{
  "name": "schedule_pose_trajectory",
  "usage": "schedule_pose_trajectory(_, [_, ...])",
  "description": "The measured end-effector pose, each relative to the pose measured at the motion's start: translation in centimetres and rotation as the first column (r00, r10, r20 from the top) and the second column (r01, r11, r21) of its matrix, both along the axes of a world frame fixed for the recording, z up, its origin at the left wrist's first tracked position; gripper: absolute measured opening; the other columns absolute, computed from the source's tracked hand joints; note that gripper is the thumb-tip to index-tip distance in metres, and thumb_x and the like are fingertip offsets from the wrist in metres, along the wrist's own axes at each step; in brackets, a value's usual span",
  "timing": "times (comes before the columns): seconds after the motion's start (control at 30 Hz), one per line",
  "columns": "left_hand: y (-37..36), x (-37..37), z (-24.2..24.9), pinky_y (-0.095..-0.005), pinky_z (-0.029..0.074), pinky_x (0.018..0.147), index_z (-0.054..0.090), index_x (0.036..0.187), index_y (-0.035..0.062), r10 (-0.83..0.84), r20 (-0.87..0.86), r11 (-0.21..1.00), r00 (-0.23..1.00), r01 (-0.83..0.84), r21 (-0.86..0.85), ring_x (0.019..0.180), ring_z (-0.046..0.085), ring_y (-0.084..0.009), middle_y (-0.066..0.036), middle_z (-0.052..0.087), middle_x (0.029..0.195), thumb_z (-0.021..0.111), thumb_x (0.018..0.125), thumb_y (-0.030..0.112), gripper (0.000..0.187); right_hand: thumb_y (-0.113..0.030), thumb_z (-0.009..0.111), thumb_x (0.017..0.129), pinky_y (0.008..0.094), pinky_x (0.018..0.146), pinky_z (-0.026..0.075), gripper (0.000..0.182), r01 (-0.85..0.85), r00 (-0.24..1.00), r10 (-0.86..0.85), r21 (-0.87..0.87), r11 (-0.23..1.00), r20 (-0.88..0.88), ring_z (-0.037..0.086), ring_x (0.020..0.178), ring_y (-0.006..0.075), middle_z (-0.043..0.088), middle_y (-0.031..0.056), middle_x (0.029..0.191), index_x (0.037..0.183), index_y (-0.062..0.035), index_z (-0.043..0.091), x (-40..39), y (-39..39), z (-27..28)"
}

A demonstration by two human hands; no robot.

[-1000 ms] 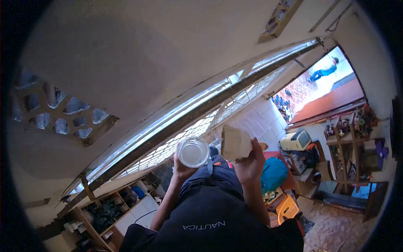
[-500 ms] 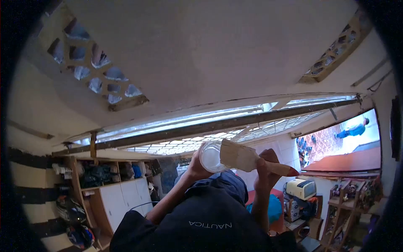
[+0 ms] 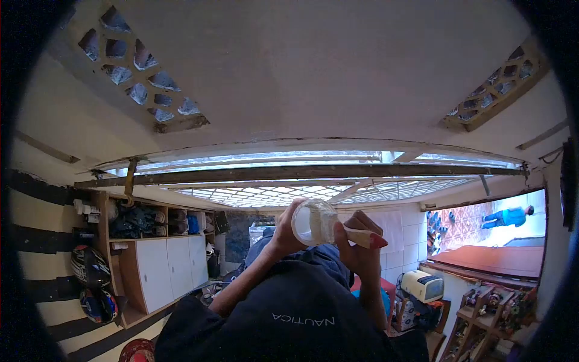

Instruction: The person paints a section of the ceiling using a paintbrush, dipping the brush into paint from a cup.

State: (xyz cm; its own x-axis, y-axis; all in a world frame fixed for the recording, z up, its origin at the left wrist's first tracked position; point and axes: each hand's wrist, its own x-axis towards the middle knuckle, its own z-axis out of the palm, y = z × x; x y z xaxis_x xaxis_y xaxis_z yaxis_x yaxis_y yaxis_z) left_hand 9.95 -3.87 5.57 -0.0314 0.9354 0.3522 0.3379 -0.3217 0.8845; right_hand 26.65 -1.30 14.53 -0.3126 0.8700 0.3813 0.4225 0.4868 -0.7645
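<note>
My left hand is wrapped around a clear round container with something white inside, its open mouth facing up towards me. A wide flat paintbrush with pale bristles is in my right hand, the fingers closed around its wooden handle, which has a red tip. The bristle end sits at the container's mouth, dipped at least partly inside. How deep it reaches is hidden. Both hands are close together in front of my dark shirt.
Ahead is a pale wall with lattice vents, and a barred window lies below it. Shelves with white doors stand left, near helmets. At right are a doorway with a person beyond, a cream appliance and a wooden rack.
My right hand has brought the paintbrush left and lower, so its bristles have gone from over the container's edge into its mouth. The view has tilted and turned slightly.
</note>
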Motion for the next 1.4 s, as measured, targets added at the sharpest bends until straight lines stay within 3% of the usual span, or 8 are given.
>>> schedule_pose_trajectory(0.3, [0.4,1.6,-0.5,-0.0369,0.048,0.078,0.044,0.113,0.0022,0.025,-0.012,1.0,1.0,-0.025,0.004,0.093,0.058,-0.0316,-0.017,0.055,0.103,0.082,0.05,0.02,0.075,-0.008,0.059,0.077,0.032,0.044,0.036,0.024,0.091,0.994,-0.098,-0.156,0.984,-0.042,0.048,0.049,0.0188,0.047,0.0074,0.055,0.058,-0.0015,0.047,1.0,0.8,0.5])
schedule_pose_trajectory(0.37, [0.4,1.8,-0.3,-0.0373,0.048,0.077,0.044,0.113,0.0018,0.01,-0.04,1.0,0.999,-0.009,0.013,0.093,0.058,-0.0315,-0.017,0.055,0.102,0.082,0.051,0.02,0.075,-0.013,0.064,0.075,0.0336,0.047,0.043,0.022,0.1,0.995,-0.095,-0.208,0.973,0.035,0.055,0.05,0.0246,0.054,0.0092,0.06,0.061,-0.001,0.053,1.4,0.8,0.6])
schedule_pose_trajectory(0.5, [0.7,2.4,-0.4,-0.0374,0.048,0.076,0.044,0.113,0.0016,-0.004,-0.091,0.999,0.996,0.008,0.048,0.092,0.058,-0.0313,-0.016,0.055,0.101,0.082,0.052,0.02,0.074,-0.016,0.066,0.075,0.0351,0.049,0.044,0.02,0.097,0.995,-0.087,-0.216,0.971,0.056,0.058,0.053,0.0262,0.056,0.0099,0.064,0.064,-0.0016,0.058,0.9,0.7,0.4])
schedule_pose_trajectory(0.77, [1.1,3.4,-0.7,-0.0355,0.049,0.075,0.046,0.11,0.0007,-0.016,-0.001,1.0,1.0,0.016,0.012,0.088,0.059,-0.0291,-0.015,0.055,0.098,0.08,0.056,0.02,0.067,-0.026,0.07,0.073,0.0348,0.053,0.045,0.022,0.126,0.969,-0.093,-0.132,0.983,0.229,0.061,0.059,0.025,0.063,0.0086,0.074,0.074,-0.0047,0.063,1.3,0.7,0.5])
schedule_pose_trajectory(0.87, [1.2,3.6,-0.3,-0.0346,0.049,0.075,0.045,0.11,0.0005,-0.027,-0.034,0.999,0.999,0.028,0.015,0.089,0.059,-0.0287,-0.015,0.055,0.098,0.079,0.057,0.019,0.065,-0.028,0.066,0.074,0.0377,0.054,0.046,0.023,0.114,0.963,-0.083,-0.107,0.988,0.256,0.059,0.059,0.028,0.058,0.0091,0.068,0.071,-0.0052,0.064,1.2,0.8,-0.1])
schedule_pose_trajectory(0.97, [1.4,3.9,-0.3,-0.0342,0.049,0.075,0.045,0.109,0.0006,-0.016,-0.022,0.999,1.0,0.017,0.032,0.088,0.059,-0.0284,-0.015,0.055,0.098,0.079,0.056,0.018,0.065,-0.025,0.069,0.071,0.0356,0.057,0.045,0.021,0.144,0.953,-0.101,-0.133,0.981,0.286,0.061,0.062,0.026,0.062,0.0083,0.072,0.074,-0.0048,0.065,1.1,0.9,-0.1])
schedule_pose_trajectory(1.3, [1.7,4.1,-0.1,-0.0338,0.049,0.074,0.048,0.108,0.001,0.044,0.036,0.999,0.998,-0.044,0.006,0.087,0.06,-0.028,-0.015,0.056,0.096,0.08,0.057,0.021,0.064,-0.019,0.07,0.072,0.0313,0.05,0.046,0.018,0.081,0.99,-0.067,-0.114,0.99,0.12,0.061,0.055,0.0236,0.062,0.0092,0.068,0.07,-0.0033,0.063,1.5,1.7,-0.4])
schedule_pose_trajectory(1.4, [1.6,3.9,-0.1,-0.0335,0.049,0.074,0.048,0.108,0.001,0.051,0.051,0.998,0.997,-0.053,0.025,0.087,0.06,-0.0277,-0.014,0.057,0.096,0.08,0.057,0.022,0.064,-0.02,0.071,0.072,0.0291,0.048,0.045,0.02,0.089,0.996,-0.087,-0.246,0.965,0.02,0.059,0.052,0.0201,0.061,0.0087,0.064,0.07,-0.0029,0.062,1.3,1.7,-0.1])
